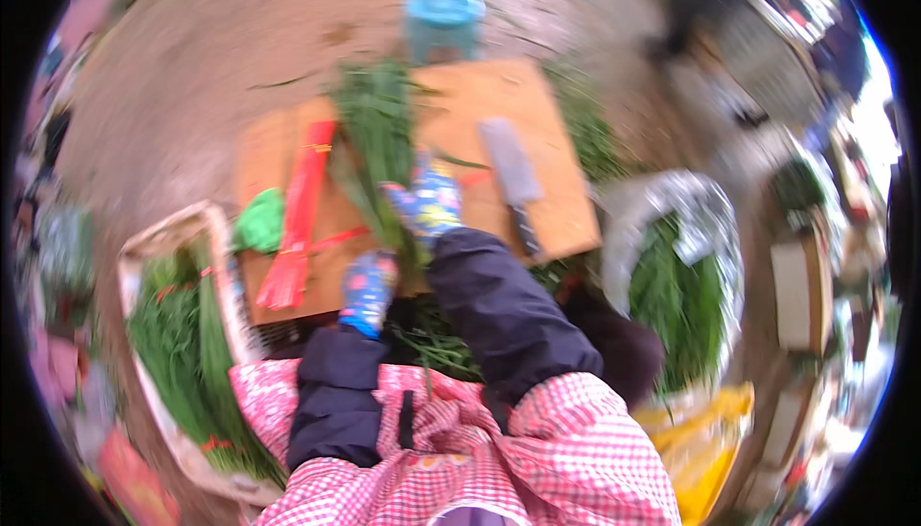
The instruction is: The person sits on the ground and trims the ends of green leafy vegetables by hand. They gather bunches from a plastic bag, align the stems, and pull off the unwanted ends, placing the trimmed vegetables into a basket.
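Note:
A bundle of long green leaves (pixel 375 123), likely chives, lies lengthwise on an orange-brown board (pixel 496 87). My right hand (pixel 432 199), in a blue flower-patterned glove, touches the bundle's right side, thumb over the leaves and fingers pointing away from me. Beside the lower, narrow end is my left hand (pixel 368 290), gloved alike; blur hides its fingers' grip. A red tie strip (pixel 338 238) shows on both sides of the bundle and seems to pass beneath it. Left of it lies a sheaf of red ties (pixel 298 224). A cleaver (pixel 511 163) rests at the right, handle towards me.
A green crumpled item (pixel 260 222) sits on the board's left edge. At left stands a crate (pixel 209 220) of tied greens; at right, a plastic-lined container (pixel 723 224) of greens and a yellow bag (pixel 698 447). A blue stool (pixel 445 12) stands beyond. A person (pixel 691 8) is at upper right.

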Demonstrator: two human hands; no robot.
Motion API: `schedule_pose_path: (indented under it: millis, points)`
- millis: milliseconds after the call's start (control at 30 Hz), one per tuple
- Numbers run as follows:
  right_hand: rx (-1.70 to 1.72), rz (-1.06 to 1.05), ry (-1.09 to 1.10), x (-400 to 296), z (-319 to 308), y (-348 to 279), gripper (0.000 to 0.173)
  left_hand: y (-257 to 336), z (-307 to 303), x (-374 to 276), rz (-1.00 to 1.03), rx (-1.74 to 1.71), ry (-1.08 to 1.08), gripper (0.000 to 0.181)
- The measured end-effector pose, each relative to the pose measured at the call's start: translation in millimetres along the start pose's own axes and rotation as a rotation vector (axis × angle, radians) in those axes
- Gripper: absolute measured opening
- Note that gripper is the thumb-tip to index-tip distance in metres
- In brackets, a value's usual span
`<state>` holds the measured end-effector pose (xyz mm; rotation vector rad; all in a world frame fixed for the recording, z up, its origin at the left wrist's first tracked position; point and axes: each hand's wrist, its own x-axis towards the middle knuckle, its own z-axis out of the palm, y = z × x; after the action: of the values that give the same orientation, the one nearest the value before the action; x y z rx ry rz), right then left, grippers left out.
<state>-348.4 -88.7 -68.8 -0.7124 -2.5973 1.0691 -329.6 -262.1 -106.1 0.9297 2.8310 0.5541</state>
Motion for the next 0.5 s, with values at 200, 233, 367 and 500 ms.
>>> schedule_pose_path:
  millis: [200,233,367,500]
  points:
    - [0.456,-0.063,-0.093,-106,-85,16,0.062,-47,23,4,-0.225,-0.555,-0.029,0.027]
    - [0.444,-0.119,-0.100,-128,-110,29,0.059,-23,-7,4,-0.627,-0.674,-0.279,0.029]
    - [0.804,0.055,-0.141,-213,-212,61,0.050,-155,24,-4,-0.632,-1.489,-0.651,0.029]
    - [0.719,0.176,0.389,-293,-311,120,0.040,-131,6,-16,-0.529,-1.578,-0.593,0.024]
